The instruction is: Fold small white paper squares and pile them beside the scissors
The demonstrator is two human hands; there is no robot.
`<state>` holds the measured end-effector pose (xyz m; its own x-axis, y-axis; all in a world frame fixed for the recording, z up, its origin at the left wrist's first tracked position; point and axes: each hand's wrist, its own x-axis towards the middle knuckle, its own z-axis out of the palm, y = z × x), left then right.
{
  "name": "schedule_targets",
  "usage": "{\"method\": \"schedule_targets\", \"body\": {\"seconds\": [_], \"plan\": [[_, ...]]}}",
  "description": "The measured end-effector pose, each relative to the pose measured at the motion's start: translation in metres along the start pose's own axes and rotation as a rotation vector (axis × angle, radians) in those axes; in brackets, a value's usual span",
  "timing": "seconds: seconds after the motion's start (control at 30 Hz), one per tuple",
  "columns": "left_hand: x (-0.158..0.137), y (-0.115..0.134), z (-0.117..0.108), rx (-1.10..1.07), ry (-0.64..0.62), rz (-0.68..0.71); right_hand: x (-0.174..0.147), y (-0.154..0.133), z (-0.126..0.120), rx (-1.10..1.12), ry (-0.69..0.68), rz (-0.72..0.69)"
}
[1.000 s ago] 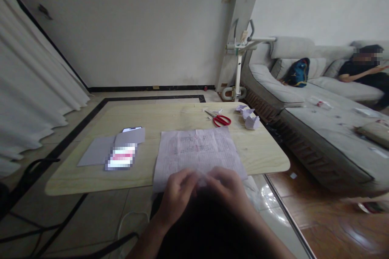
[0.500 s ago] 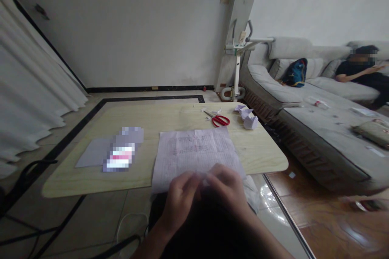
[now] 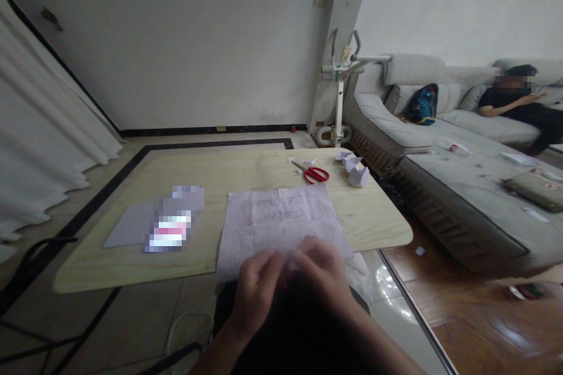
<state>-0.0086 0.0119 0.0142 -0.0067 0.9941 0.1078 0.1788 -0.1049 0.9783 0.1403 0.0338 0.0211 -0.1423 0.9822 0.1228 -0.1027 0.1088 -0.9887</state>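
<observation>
two hands (image 3: pixel 257 282) pinch something pale (image 3: pixel 290 255) (blurred)

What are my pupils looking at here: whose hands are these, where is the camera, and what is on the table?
There is no machine here, just a person's bare left hand and right hand. The view comes from a camera worn on that person's head, looking forward and down. The fingertips meet, with something small and pale seemingly between them, too blurred to name. Just beyond lies a creased, printed sheet. Elsewhere on the table are red-handled scissors, folded paper pieces and, to the left, plain paper beside a pixelated patch.
</observation>
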Motion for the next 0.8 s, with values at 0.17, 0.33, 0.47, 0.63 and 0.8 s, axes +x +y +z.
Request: {"method": "schedule_targets", "body": {"seconds": [0.17, 0.33, 0.47, 0.63, 0.8], "plan": [[0.0, -0.004, 0.001, 0.033, 0.0, -0.012, 0.0, 0.004, -0.001, 0.012, -0.055, 0.022], [0.0, -0.003, 0.002, 0.066, -0.047, -0.007, -0.002, 0.006, -0.003, 0.002, -0.032, 0.007], [0.002, -0.003, 0.0, 0.109, -0.064, -0.011, 0.001, 0.007, -0.005, -0.093, -0.06, -0.015], [0.002, -0.008, -0.002, 0.139, -0.203, -0.05, 0.005, 0.006, -0.014, -0.406, -0.191, -0.08], [0.003, -0.01, -0.005, 0.091, -0.218, -0.053, 0.002, 0.0, -0.017, -0.36, -0.256, -0.056]]}}
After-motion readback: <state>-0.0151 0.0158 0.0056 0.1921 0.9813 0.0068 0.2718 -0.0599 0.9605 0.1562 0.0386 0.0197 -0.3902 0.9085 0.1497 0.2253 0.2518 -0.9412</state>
